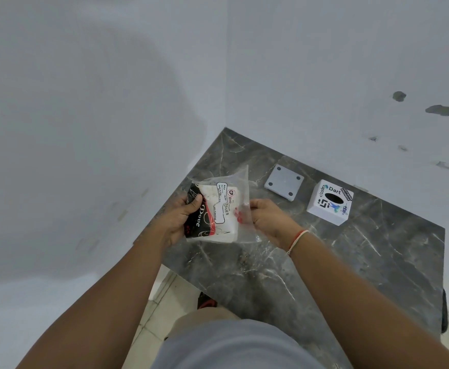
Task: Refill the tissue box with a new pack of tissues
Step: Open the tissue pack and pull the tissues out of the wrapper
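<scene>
Both hands hold the tissue pack (215,211) in the air above the dark marble tabletop (351,262), well left of the white tissue box (330,202). The left hand (183,222) has a closed grip on the printed end, bracing it. The right hand (267,218) pinches the loose clear wrapper, apparently to pull it open. Beside the box lies a grey base plate (284,185), seemingly removed for loading.
</scene>
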